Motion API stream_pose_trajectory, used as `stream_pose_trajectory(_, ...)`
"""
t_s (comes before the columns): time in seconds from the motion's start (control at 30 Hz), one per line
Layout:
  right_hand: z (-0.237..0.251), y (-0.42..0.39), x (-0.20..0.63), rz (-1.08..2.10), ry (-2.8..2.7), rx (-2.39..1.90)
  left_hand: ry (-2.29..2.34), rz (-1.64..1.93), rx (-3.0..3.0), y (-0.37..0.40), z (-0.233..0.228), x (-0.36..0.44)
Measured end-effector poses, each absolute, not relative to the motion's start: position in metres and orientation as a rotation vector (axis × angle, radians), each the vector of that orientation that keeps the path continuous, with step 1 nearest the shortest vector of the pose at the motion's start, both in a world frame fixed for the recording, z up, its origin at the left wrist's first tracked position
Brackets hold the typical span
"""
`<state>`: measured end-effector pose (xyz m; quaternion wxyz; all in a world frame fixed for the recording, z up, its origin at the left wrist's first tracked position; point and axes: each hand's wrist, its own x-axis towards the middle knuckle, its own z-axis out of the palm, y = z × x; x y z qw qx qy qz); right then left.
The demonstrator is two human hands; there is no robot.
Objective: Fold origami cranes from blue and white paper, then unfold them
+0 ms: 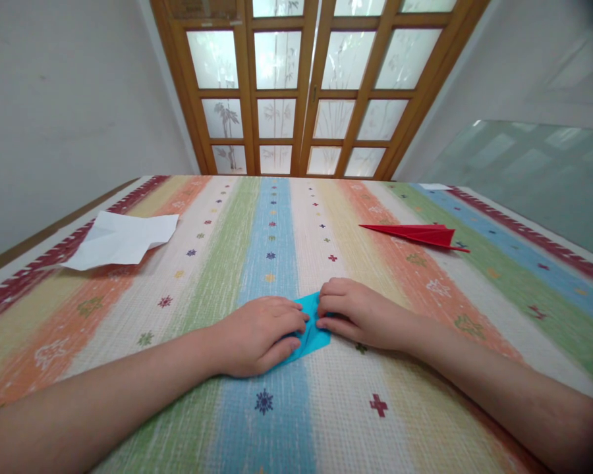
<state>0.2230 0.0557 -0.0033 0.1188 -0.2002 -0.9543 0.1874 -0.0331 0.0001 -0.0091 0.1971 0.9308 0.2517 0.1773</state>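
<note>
A small folded turquoise paper (312,332) lies on the striped cloth at the table's middle, near me. My left hand (259,334) rests flat over its left part with fingers curled on it. From the other side, my right hand (358,315) presses its right edge with bent fingertips. Most of the paper is hidden under the two hands. Both hands pinch or press the paper against the table.
A folded red paper shape (418,233) lies at the right, farther back. White paper sheets (121,239) sit at the far left. The table (277,217) wears a colourful striped cloth. A wooden glazed door (306,85) stands behind, and a glass panel (538,171) is at the right.
</note>
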Motion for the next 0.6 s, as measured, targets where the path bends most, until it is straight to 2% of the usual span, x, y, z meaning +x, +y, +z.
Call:
stream_pose_trajectory(0.23, -0.008, 0.0544, 0.2212, 0.5, -2.743, -0.651, 0.683, 0.482, 2.691, 0.002, -0.0141, -0.0317)
stream_pose_trajectory(0.6, -0.0125, 0.0616, 0.2264, 0.398, -2.683, -0.417, 0.633, 0.484, 2.864, -0.0028, -0.0097, -0.0328)
